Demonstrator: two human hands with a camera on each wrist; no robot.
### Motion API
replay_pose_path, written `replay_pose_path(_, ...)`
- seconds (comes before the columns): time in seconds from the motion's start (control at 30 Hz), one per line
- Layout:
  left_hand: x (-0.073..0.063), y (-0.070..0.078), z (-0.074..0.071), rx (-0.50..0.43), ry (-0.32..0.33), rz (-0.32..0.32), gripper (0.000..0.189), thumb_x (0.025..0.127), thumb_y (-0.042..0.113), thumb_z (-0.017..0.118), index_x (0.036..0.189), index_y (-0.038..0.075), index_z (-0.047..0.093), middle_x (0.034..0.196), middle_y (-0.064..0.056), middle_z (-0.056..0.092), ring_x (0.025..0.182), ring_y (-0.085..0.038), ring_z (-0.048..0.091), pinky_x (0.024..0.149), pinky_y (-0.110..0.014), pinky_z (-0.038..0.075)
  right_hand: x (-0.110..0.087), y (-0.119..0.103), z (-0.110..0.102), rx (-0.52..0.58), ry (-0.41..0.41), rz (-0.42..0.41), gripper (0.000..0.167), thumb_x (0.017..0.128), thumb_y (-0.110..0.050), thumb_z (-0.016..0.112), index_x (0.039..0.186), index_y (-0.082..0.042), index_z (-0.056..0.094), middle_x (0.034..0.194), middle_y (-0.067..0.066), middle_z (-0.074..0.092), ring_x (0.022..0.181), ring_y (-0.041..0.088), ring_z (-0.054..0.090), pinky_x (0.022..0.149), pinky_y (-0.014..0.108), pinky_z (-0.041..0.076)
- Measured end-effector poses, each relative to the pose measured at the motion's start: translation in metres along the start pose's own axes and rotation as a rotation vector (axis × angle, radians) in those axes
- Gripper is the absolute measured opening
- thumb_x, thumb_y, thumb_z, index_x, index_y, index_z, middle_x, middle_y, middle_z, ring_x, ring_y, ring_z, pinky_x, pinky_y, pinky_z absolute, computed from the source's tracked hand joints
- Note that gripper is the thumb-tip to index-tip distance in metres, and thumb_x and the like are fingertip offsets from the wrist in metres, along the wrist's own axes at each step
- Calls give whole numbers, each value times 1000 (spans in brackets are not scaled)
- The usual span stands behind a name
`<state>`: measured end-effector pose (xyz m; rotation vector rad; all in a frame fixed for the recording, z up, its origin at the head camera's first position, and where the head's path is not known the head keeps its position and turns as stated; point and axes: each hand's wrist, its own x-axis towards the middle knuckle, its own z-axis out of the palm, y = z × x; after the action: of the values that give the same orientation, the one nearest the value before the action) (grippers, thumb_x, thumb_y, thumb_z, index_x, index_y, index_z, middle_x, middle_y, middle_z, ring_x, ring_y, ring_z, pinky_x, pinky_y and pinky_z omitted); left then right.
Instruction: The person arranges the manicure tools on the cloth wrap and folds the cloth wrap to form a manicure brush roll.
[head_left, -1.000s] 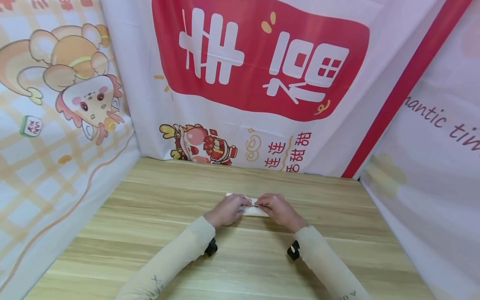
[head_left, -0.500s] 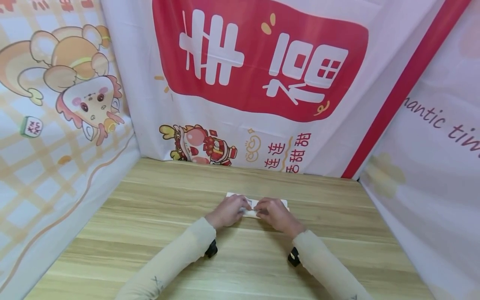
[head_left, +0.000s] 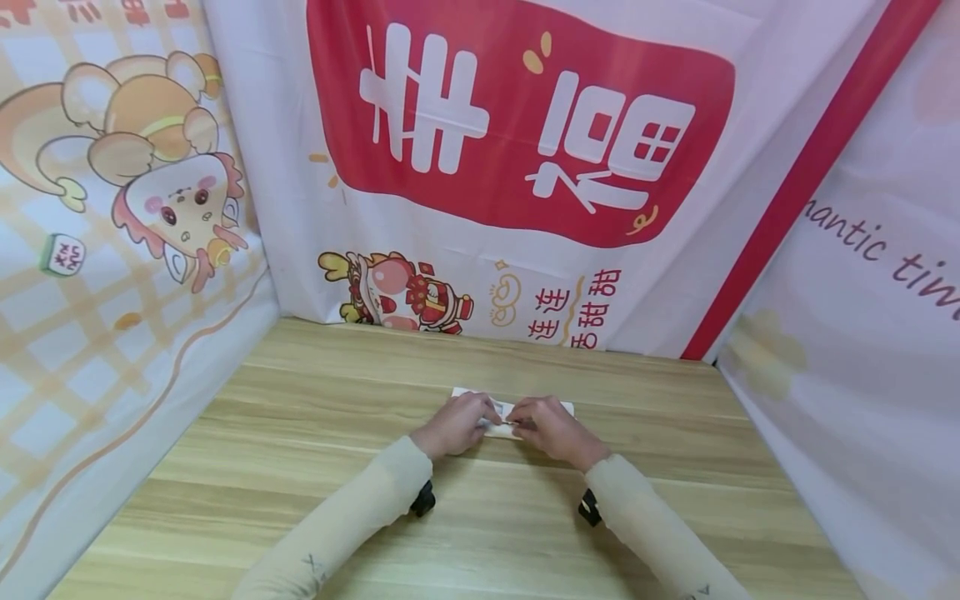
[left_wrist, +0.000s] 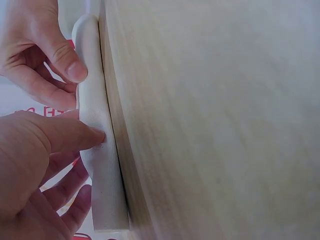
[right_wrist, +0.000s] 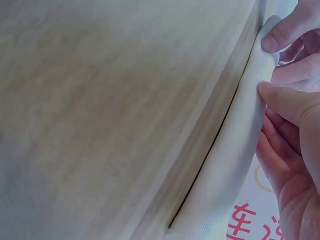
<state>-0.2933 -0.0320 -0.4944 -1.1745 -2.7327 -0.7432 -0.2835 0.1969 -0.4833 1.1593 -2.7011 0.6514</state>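
A long, narrow white item (head_left: 498,431) with a fabric-like surface lies on the table, in front of me; its exact kind is unclear. My left hand (head_left: 457,423) pinches its middle, thumb on the near side and the other fingers behind, as the left wrist view shows. Close beside it, my right hand (head_left: 557,428) pinches the same white item (right_wrist: 235,135), thumb facing me. The fingertips of both hands nearly meet over a small greyish patch. In the left wrist view the item's near end (left_wrist: 110,210) sticks out past my left hand. Fingers hide much of its top.
The wood-grain table (head_left: 352,500) stretches around both forearms. A white cloth backdrop with a red panel (head_left: 517,117) hangs behind it. Printed cloth walls stand at the left (head_left: 135,275) and right (head_left: 847,333). A small black device (head_left: 423,498) sits at each wrist.
My right hand has shifted slightly toward me, with its fingertips lower on the white item. More of the item's right end and the greyish patch now show. The left hand has barely moved.
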Motion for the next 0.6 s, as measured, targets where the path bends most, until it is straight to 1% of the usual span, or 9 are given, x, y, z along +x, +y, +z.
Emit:
replay_pose_path(0.1, 1, 1, -1, 1, 12, 20, 28, 87, -8, 71, 110, 5, 82, 116, -13, 75, 111, -34, 69, 100, -52, 55, 0, -1, -1, -12, -8, -9, 15, 92, -2, 79, 107, -4, 81, 107, 10, 80, 96, 22, 78, 84, 32, 63)
replay_pose_path(0.3, 2, 3, -5, -4, 5, 21, 28, 88, -9, 71, 109, 5, 82, 115, -12, 75, 111, -33, 69, 100, -52, 55, 2, -2, -3, -22, -25, 10, 14, 93, -2, 78, 106, -6, 81, 106, 8, 81, 96, 20, 78, 85, 31, 63)
replay_pose_path(0.47, 0, 3, -8, 3, -3, 31, 28, 88, -9, 72, 110, 4, 82, 115, -13, 75, 112, -33, 69, 102, -51, 55, 4, 0, -1, 11, -30, 31, 14, 93, -1, 78, 106, -5, 80, 106, 9, 81, 97, 20, 78, 86, 32, 63)
replay_pose_path(0.6, -1, 0, -9, 6, -28, 22, 30, 89, -8, 73, 114, 5, 81, 121, -13, 75, 117, -32, 69, 106, -50, 54, 3, 4, 2, 56, -24, 73, 16, 92, -2, 79, 108, -6, 79, 108, 8, 80, 97, 18, 77, 86, 28, 63)
